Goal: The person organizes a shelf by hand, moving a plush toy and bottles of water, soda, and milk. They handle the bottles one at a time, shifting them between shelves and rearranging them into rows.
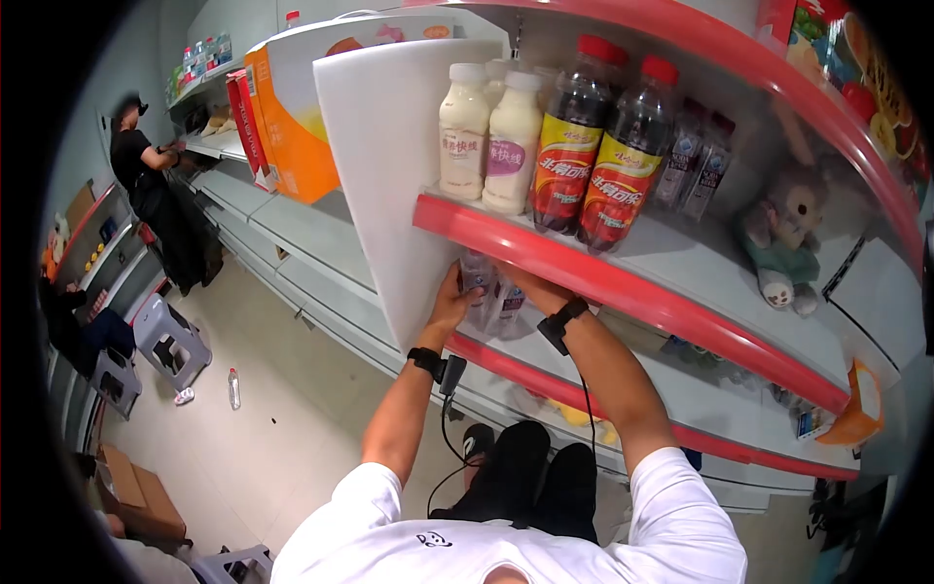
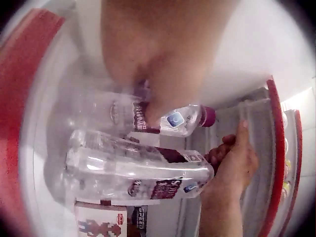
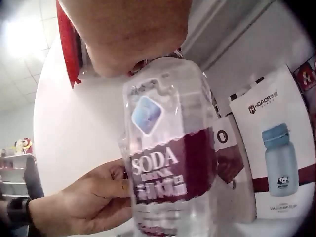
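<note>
Two clear soda drink bottles with dark red labels stand side by side on a shelf below the top one. My left hand (image 1: 450, 304) grips the left bottle (image 1: 475, 273), its thumb across the label; this bottle's dark red cap (image 2: 209, 116) shows in the left wrist view. With its fingers curled at the top, my right hand (image 2: 232, 165) holds the other soda bottle (image 3: 170, 148), and the cap is hidden by that hand. In the head view the red shelf edge (image 1: 623, 292) partly covers the right hand.
White milk-drink bottles (image 1: 462, 136) and cola bottles (image 1: 623, 156) stand on the shelf above, with a plush toy (image 1: 788, 234) further right. A white panel (image 1: 389, 165) rises at the left. A vacuum cup box (image 3: 271, 148) stands behind the bottles. Another person (image 1: 146, 185) stands far left.
</note>
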Available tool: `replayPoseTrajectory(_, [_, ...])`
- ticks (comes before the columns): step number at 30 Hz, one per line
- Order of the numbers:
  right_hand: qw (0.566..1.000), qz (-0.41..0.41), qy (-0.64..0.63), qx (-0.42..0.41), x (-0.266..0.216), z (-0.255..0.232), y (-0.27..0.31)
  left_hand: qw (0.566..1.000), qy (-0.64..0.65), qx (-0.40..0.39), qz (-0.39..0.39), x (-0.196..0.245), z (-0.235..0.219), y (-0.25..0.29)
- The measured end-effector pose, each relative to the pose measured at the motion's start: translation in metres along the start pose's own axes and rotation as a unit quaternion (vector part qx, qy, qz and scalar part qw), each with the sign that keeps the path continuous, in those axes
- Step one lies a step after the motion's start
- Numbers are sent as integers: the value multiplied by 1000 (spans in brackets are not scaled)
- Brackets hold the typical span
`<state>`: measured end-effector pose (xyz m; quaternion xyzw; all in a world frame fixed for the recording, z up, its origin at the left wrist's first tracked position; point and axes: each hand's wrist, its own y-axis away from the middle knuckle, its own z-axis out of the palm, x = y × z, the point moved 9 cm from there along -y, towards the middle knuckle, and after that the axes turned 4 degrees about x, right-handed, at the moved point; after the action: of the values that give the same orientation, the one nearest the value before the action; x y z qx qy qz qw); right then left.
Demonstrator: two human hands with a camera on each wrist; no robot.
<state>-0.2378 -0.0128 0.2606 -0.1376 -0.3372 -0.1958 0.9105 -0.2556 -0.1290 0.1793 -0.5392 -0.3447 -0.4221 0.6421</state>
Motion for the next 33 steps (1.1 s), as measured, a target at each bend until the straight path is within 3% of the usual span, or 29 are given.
replayPoseTrajectory(2, [1000, 7, 11, -24, -36, -1, -8, 1000, 12, 6, 11, 1, 3, -3])
replayPoseTrajectory(5, [999, 45, 14, -11, -41, 0, -7, 998, -27, -3, 61, 0, 0, -8])
replayPoseTrajectory(8, [994, 101, 3, 31, -25, 3, 3, 1000, -12, -12, 17, 0, 1, -9])
replayPoseTrajectory(11, [996, 19, 73, 44, -24, 7, 21, 989, -122, -2, 78, -3, -7, -16])
replayPoseTrajectory(12, [992, -31, 109, 46, -26, 8, 30, 984, -161, -46, 63, -37, -17, -26])
replayPoseTrajectory(14, [999, 34, 2, 17, -21, 7, 46, 962, -235, -134, 37, -120, -44, -41])
replayPoseTrajectory(17, [997, 47, -57, 19, -2, 10, 62, 939, -338, -41, 48, -115, -39, -18])
replayPoseTrajectory(19, [981, 66, -180, 18, 14, 15, 62, 956, -289, -37, 42, -90, -25, -9])
replayPoseTrajectory(20, [886, 124, -448, 9, 26, 25, 62, 963, -265, -36, 39, -75, -17, -5])
replayPoseTrajectory(21, [575, 209, -791, 2, 34, 41, 63, 960, -275, -11, 62, -56, -12, 0])
replayPoseTrajectory(22, [423, 243, -872, -29, 30, 47, 62, 955, -284, 14, 84, -39, -7, 4])
replayPoseTrajectory(23, [330, 271, -903, -54, 25, 51, 61, 949, -293, 39, 106, -26, -6, 8])
replayPoseTrajectory(24, [292, 283, -911, -70, 25, 51, 60, 944, -317, 40, 82, -29, -5, 9])
replayPoseTrajectory(25, [281, 287, -912, -83, 26, 51, 57, 937, -341, 41, 59, -32, -5, 8])
replayPoseTrajectory(27, [296, 285, -906, -105, 29, 49, 50, 930, -363, 43, 45, -39, -3, 9])
replayPoseTrajectory(28, [335, 286, -890, -116, 30, 49, 46, 929, -362, 45, 57, -40, -4, 8])
replayPoseTrajectory(31, [315, 291, -900, -79, 0, 37, 31, 927, -366, 51, 69, -43, -6, 7])
replayPoseTrajectory(33, [259, 302, -914, -82, -19, 33, 23, 926, -366, 56, 76, -45, -8, 7])
